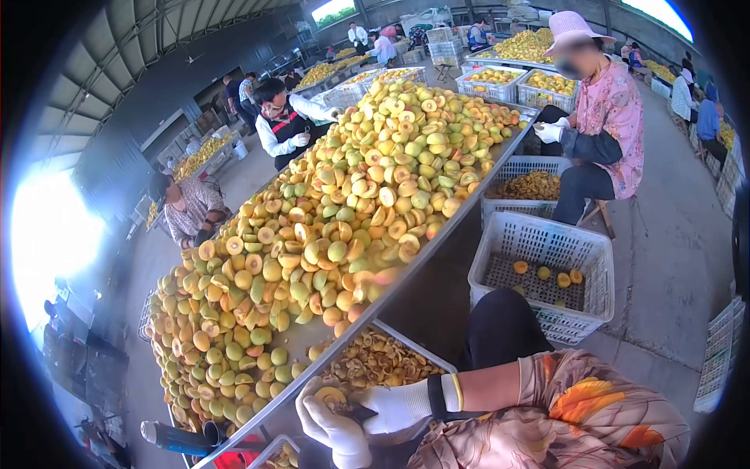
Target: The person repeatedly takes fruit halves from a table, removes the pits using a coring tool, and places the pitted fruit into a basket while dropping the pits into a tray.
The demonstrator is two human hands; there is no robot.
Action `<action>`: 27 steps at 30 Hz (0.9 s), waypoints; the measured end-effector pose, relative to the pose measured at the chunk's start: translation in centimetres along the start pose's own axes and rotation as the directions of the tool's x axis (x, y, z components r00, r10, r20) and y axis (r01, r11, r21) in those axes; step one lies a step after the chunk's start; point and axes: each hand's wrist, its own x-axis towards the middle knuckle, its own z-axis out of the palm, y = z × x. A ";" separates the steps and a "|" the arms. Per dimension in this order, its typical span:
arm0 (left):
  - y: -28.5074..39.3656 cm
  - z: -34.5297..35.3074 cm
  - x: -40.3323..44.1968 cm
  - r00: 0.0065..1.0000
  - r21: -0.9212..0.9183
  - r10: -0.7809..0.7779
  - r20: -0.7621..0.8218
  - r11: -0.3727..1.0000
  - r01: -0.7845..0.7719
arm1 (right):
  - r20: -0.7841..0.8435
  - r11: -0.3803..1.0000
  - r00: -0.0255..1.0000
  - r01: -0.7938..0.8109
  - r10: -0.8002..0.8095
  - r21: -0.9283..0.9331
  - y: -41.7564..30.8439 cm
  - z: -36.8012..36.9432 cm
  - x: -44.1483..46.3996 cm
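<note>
My left hand [337,430], in a white glove, is closed around a halved apricot [331,398] whose cut face turns upward. Against it, my right hand [400,408], also gloved, is closed on a small dark tool [359,413]; its shape is mostly hidden between the two hands. Both hands are just off the metal table edge [301,381], over my lap. Close behind them stands a crate of brown pits and scraps [383,361]. Heaped on the table is a large pile of halved yellow-green apricots [312,250].
A white crate [543,266] with several apricot halves stands by my knee; another crate of scraps [527,186] is beyond it. A thermos flask [176,438] and red container [238,453] are at lower left. Co-workers sit around the table, one in a pink hat [576,28].
</note>
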 end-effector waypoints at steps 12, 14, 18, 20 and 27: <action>0.1 0.3 0.8 0.994 -0.022 0.040 0.103 0.999 -0.038 | 0.217 0.884 0.942 -0.320 0.257 0.341 -2.7 -2.2 -0.7; 0.0 0.7 0.9 0.997 -0.062 0.017 0.070 0.998 -0.012 | 0.301 0.815 0.885 -0.452 0.357 0.362 -2.8 -2.2 -0.6; -0.7 0.4 1.0 0.993 -0.061 0.012 0.114 0.998 -0.005 | 0.245 0.900 0.940 -0.309 0.239 0.308 -2.8 -2.6 -0.4; -1.0 0.3 1.1 0.983 -0.121 -0.010 0.183 0.992 0.033 | 0.217 0.937 0.945 -0.289 0.246 0.197 -2.8 -3.3 -0.6; -0.6 0.1 0.4 0.933 -0.071 -0.312 0.178 0.942 0.329 | -0.045 0.941 0.992 -0.126 0.117 -0.314 0.8 -2.4 -0.5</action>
